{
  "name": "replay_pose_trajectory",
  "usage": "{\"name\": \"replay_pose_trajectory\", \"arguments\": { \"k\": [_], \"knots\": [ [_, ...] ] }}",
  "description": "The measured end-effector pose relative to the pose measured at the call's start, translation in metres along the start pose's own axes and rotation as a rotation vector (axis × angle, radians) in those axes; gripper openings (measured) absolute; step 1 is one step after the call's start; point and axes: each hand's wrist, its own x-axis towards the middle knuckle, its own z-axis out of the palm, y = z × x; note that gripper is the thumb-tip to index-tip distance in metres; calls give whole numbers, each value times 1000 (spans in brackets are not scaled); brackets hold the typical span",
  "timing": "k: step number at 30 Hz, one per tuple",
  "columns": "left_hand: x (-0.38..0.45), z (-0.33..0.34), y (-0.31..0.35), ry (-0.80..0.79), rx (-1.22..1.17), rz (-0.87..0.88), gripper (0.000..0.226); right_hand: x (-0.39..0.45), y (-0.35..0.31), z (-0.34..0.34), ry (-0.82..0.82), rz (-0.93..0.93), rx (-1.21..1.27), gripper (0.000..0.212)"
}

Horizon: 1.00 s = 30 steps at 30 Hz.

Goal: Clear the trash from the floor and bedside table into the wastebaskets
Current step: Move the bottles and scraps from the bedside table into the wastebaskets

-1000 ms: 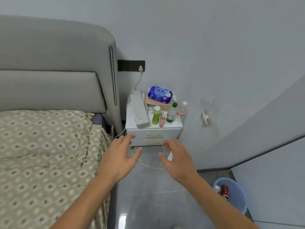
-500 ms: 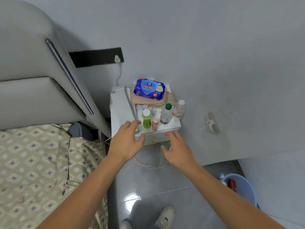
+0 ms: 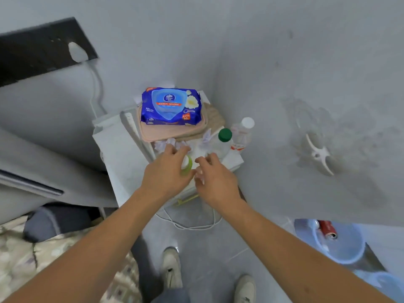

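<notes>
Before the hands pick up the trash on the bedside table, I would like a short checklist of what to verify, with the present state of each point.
1. Crumpled tissue reachable on the bedside table: ok, the left hand has its fingertips at it.
2. Left hand free to grip: cannot tell, the green bottle is partly hidden under it.
3. Right hand free: ok, fingers loosely curled, nothing seen in them.
4. Upright bottles clear of the reach: not ok, the green-capped bottle and the white-capped bottle stand close beside the tissue.
5. Blue wastebasket has room: ok, only a red can shows inside.
</notes>
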Motion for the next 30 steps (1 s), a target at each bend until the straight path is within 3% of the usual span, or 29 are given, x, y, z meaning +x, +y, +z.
{"name": "replay_pose_trajectory", "arguments": {
  "k": [4, 13, 18, 30],
  "knots": [
    [0, 13, -6, -2, 80, 136, 50, -4, 7, 17, -38, 35, -43, 35],
    [-49, -16, 22, -2, 76, 158, 45, -62, 20, 16, 64, 79, 91, 24],
    [-95, 2, 83, -33, 52, 229, 43, -143, 74, 3, 169, 165, 155, 23],
    [-212, 112, 269, -139, 11, 329, 38, -366, 223, -47, 190, 326, 177, 29]
  ]
}}
